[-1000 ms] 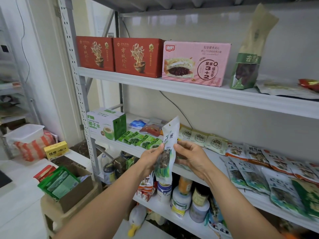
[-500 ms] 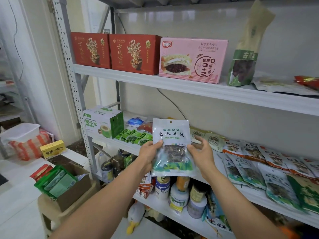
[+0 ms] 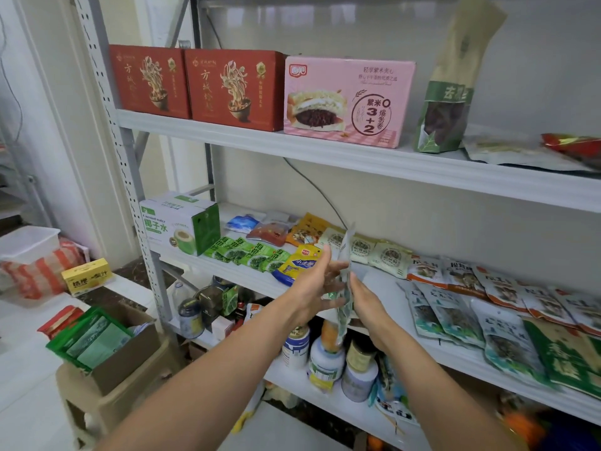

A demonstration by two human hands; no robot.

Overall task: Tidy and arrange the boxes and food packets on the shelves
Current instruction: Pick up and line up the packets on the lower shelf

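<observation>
A wood-ear mushroom packet (image 3: 343, 255), white with a green bottom, is turned edge-on in front of the middle shelf (image 3: 383, 281). My right hand (image 3: 369, 305) grips its lower part from the right. My left hand (image 3: 313, 284) lies against its left face with fingers stretched out and thumb up; motion blur hides the exact contact. Matching packets (image 3: 452, 315) lie in a row on the middle shelf at the right. On the top shelf (image 3: 357, 157) stand two red noodle boxes (image 3: 232, 89) and a pink cake box (image 3: 349, 100).
A green-and-white coconut water box (image 3: 180, 222) and several small snack packets (image 3: 252, 253) fill the middle shelf's left end. Jars and bottles (image 3: 327, 361) crowd the lower shelf. A cardboard box of green packets (image 3: 97, 341) sits on a stool at the left. A tall paper bag (image 3: 447, 102) stands on the top shelf.
The packet faced me half a second ago, pinched at both sides. It has now turned edge-on, and my hands have shifted slightly right and lower.
</observation>
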